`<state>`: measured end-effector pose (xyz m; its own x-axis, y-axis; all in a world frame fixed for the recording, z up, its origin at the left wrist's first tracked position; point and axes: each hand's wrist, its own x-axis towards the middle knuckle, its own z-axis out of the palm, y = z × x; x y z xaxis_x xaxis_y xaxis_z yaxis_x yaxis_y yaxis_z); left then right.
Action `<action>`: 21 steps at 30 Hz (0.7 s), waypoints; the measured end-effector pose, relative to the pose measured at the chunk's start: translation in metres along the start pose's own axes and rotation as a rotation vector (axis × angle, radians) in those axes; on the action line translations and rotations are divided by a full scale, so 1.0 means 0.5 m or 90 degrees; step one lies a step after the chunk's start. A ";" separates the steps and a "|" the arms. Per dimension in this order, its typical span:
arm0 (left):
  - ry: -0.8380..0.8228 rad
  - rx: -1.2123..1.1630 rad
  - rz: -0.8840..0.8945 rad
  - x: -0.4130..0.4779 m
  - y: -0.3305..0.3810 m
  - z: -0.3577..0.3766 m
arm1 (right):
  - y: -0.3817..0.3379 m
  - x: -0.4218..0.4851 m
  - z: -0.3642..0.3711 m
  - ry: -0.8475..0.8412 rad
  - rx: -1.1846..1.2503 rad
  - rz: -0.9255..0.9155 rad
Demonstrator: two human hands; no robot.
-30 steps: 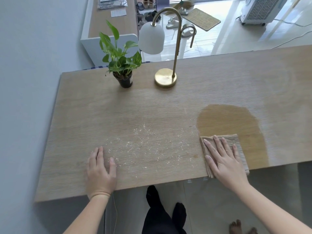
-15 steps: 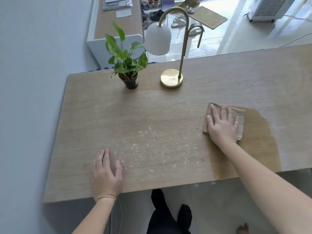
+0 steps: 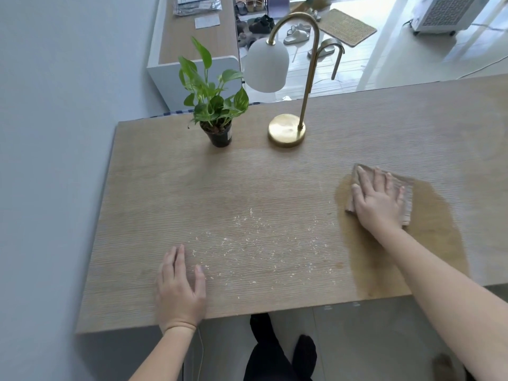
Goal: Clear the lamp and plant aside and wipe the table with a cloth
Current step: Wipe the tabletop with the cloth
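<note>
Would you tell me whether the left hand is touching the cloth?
No, the left hand lies flat on the table by the crumbs; the right hand presses the cloth.

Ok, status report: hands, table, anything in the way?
Right hand flat on cloth, over damp patch. Left hand flat on table. Crumbs mid-table not yet wiped. Plant and lamp at far edge, apart from cloth.

Small white crumbs lie between the left hand and the right hand. Far past the left hand stands a low white cabinet with papers on top. Far past the right hand, on the pale floor, sit slippers, a woven mat and a white machine with a grille.
</note>
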<state>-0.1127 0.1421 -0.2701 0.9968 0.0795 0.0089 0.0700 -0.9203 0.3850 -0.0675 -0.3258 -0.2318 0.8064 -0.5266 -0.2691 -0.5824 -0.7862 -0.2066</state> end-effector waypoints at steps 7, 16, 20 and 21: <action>-0.002 0.014 0.003 -0.001 0.001 -0.001 | -0.017 -0.069 0.032 -0.050 -0.052 -0.257; 0.001 0.028 0.010 0.003 -0.004 0.003 | 0.010 0.024 -0.007 -0.004 -0.009 -0.071; 0.001 0.022 0.005 0.002 -0.004 0.004 | -0.084 0.034 0.016 -0.014 -0.027 -0.092; 0.000 0.022 0.004 0.001 -0.004 0.004 | -0.093 0.025 0.022 -0.018 -0.036 -0.136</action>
<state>-0.1121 0.1430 -0.2728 0.9972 0.0739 0.0107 0.0653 -0.9332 0.3535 -0.0316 -0.2925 -0.2358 0.9069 -0.3376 -0.2522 -0.3915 -0.8963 -0.2083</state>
